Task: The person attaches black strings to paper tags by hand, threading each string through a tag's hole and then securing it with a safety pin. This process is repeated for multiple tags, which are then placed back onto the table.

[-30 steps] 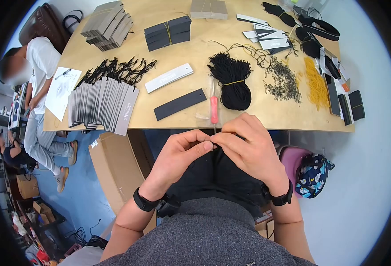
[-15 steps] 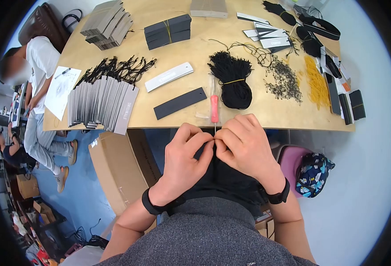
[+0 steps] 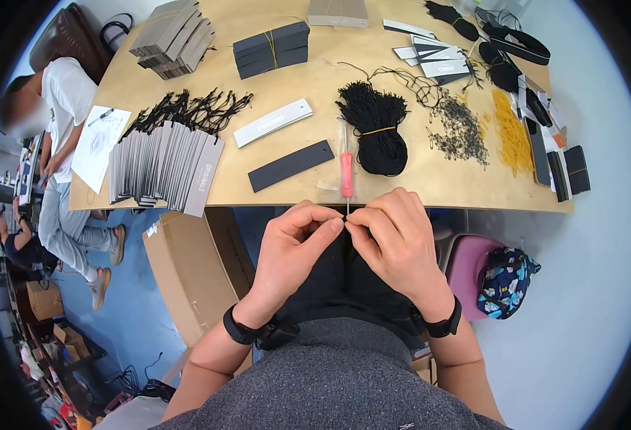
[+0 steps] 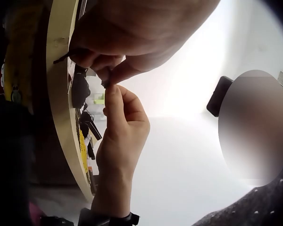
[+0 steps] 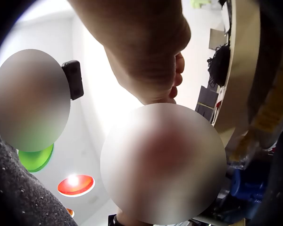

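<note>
Just off the table's front edge, my two hands meet fingertip to fingertip. Thumb and forefinger of my left hand [image 3: 292,247] pinch a small dark piece [image 4: 105,84], mostly covered by the fingertips; I cannot tell its kind. From the other side my right hand [image 3: 399,244] pinches at the same spot, its remaining fingers curled. Just beyond the fingertips lies a red-handled tool [image 3: 347,175], its thin metal shaft pointing toward me over the edge. A rubber-banded bundle of black cords [image 3: 380,136] lies behind my right hand. A dark tag [image 3: 291,166] and white tags [image 3: 272,123] lie left of the tool.
Grey tags [image 3: 165,165] with black strings fan out on the left of the wooden table [image 3: 416,190]. Banded dark tags [image 3: 271,51] stand at the back. Small pins [image 3: 459,132] and yellow rubber bands [image 3: 514,136] lie right. Another person [image 3: 61,129] sits at left.
Both hands stay together at the table edge while their fingers shift around the small dark piece. My left hand's fingers drew in, then spread slightly again. The things on the table stay put.
</note>
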Tool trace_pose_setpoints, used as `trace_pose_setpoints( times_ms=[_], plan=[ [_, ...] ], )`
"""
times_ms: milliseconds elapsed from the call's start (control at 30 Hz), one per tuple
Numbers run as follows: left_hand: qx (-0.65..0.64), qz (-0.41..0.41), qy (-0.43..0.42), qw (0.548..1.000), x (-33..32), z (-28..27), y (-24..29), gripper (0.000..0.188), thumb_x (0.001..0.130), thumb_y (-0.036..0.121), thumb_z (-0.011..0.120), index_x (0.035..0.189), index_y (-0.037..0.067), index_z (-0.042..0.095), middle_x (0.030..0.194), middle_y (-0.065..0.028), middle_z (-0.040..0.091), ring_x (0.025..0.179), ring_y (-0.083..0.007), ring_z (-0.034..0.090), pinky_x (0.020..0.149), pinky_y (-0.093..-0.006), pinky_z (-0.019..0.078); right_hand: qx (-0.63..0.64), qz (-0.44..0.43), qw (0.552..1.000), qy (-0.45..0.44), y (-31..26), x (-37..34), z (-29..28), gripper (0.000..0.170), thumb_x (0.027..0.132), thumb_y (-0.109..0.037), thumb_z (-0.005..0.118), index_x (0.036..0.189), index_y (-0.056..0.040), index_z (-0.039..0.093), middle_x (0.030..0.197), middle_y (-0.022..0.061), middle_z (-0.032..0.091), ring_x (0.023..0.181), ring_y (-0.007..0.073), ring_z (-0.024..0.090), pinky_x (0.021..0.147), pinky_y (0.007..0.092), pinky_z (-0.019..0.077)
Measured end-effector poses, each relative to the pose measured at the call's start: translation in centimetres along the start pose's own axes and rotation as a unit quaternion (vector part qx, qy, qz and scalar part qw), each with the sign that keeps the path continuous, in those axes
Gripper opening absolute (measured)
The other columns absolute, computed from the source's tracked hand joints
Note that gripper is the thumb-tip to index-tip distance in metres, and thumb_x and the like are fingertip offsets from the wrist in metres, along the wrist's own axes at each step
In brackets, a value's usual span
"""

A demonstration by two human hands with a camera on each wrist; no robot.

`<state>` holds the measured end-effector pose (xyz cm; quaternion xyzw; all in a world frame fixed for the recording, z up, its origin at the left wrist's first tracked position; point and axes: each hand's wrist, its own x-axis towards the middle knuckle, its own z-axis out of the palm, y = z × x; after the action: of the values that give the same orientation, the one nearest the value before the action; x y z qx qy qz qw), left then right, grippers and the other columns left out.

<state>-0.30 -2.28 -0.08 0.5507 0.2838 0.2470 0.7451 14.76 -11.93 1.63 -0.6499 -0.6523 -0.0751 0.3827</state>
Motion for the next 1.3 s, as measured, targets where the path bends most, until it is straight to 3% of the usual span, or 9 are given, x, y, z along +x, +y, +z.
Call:
trace_pose_setpoints(
  times_ms=[167, 533, 733, 867, 967, 1033, 1100, 1133, 1300],
  plan=[
    [-0.055, -0.094, -0.016, 0.994, -0.2, -0.2, 0.7, 0.017, 0.093, 0.006, 0.065, 0.108, 0.0, 0.07, 0.083, 0.0028, 0.063, 0.071, -0.0034, 0.05, 0.066, -0.0197, 0.0405, -0.003, 0.015, 1.0, 0.011, -0.1, 0.2, 0.2, 0.022, 0.066, -0.001, 0.073, 0.08, -0.0071, 0.058, 0.078, 0.0055, 0.05, 0.074, 0.0244, 0.054, 0.068, 0.0359, 0.0425],
    [-0.1, -0.077, -0.028, 0.992, 0.0, -0.4, 1.5, 0.022, 0.093, 0.007, 0.064, 0.112, -0.002, 0.068, 0.082, 0.0031, 0.061, 0.072, -0.0038, 0.048, 0.066, -0.0195, 0.039, 0.065, 0.078, 0.995, 0.022, 1.1, -0.1, -0.6, 0.023, 0.061, 0.003, 0.07, 0.076, -0.0062, 0.055, 0.076, 0.0066, 0.05, 0.074, 0.0288, 0.053, 0.066, 0.0372, 0.0434],
    [0.031, -0.058, -0.053, 0.996, -0.1, -2.5, 2.7, 0.021, 0.09, 0.0, 0.066, 0.11, -0.001, 0.069, 0.096, -0.0037, 0.069, 0.086, -0.0086, 0.062, 0.074, -0.0206, 0.0469, 0.233, 0.247, 0.939, -0.046, 1.9, -1.0, -3.7, 0.011, 0.075, 0.005, 0.063, 0.081, -0.0002, 0.055, 0.079, 0.0052, 0.051, 0.066, 0.0117, 0.053, 0.062, 0.0246, 0.0438],
    [0.105, -0.007, -0.033, 0.994, -0.4, -2.5, 2.9, 0.02, 0.088, -0.005, 0.065, 0.107, -0.002, 0.069, 0.098, -0.0055, 0.07, 0.089, -0.0108, 0.065, 0.076, -0.0225, 0.0499, 0.257, 0.298, 0.915, -0.091, 2.8, -2.3, -5.3, 0.012, 0.078, 0.006, 0.062, 0.083, -0.0001, 0.054, 0.083, 0.0051, 0.054, 0.065, 0.0105, 0.052, 0.06, 0.0237, 0.043],
    [0.176, 0.048, -0.041, 0.982, -0.7, -1.1, 3.0, 0.021, 0.087, -0.008, 0.065, 0.106, -0.002, 0.069, 0.097, -0.0061, 0.07, 0.089, -0.0116, 0.065, 0.078, -0.0233, 0.0511, 0.193, 0.316, 0.923, -0.107, 1.9, -2.4, -5.3, 0.025, 0.085, 0.003, 0.063, 0.108, -0.0013, 0.056, 0.092, 0.0055, 0.057, 0.068, 0.0093, 0.055, 0.063, 0.0237, 0.047],
    [0.212, 0.08, -0.056, 0.972, -0.6, -0.3, 2.9, 0.021, 0.086, -0.008, 0.065, 0.106, -0.002, 0.069, 0.096, -0.0065, 0.07, 0.09, -0.0119, 0.066, 0.079, -0.0237, 0.0517, 0.484, 0.401, 0.771, -0.101, -0.1, -1.4, -4.5, 0.051, 0.092, -0.002, 0.061, 0.139, -0.0025, 0.04, 0.111, 0.0079, 0.057, 0.074, 0.0089, 0.058, 0.069, 0.0241, 0.0516],
    [0.212, 0.084, -0.06, 0.972, -0.5, 0.0, 2.7, 0.021, 0.086, -0.008, 0.066, 0.106, -0.001, 0.069, 0.096, -0.0071, 0.07, 0.089, -0.0121, 0.066, 0.079, -0.0247, 0.0525, 0.571, 0.335, 0.736, -0.138, -0.8, -1.1, -2.6, 0.068, 0.096, -0.005, 0.058, 0.151, -0.0029, 0.019, 0.115, 0.0103, 0.059, 0.078, 0.0091, 0.061, 0.073, 0.0248, 0.0539],
    [0.214, 0.085, -0.06, 0.971, -0.5, 0.0, 2.7, 0.021, 0.086, -0.008, 0.066, 0.106, -0.001, 0.069, 0.096, -0.0071, 0.07, 0.089, -0.0121, 0.066, 0.079, -0.0247, 0.0525, 0.586, 0.358, 0.716, -0.125, -1.3, -1.2, -1.6, 0.051, 0.097, -0.008, 0.059, 0.142, 0.0012, 0.036, 0.103, 0.0103, 0.065, 0.076, 0.0095, 0.062, 0.07, 0.0246, 0.0538],
    [0.254, 0.092, -0.075, 0.96, 0.1, -0.9, 3.3, 0.021, 0.086, -0.005, 0.067, 0.107, -0.002, 0.069, 0.095, -0.0083, 0.07, 0.085, -0.0118, 0.066, 0.077, -0.0247, 0.0525, 0.482, 0.388, 0.765, -0.177, 0.0, -1.2, -0.7, 0.018, 0.097, -0.016, 0.061, 0.103, 0.0017, 0.06, 0.078, 0.0043, 0.064, 0.062, 0.0063, 0.058, 0.057, 0.0218, 0.0484]
  ],
)
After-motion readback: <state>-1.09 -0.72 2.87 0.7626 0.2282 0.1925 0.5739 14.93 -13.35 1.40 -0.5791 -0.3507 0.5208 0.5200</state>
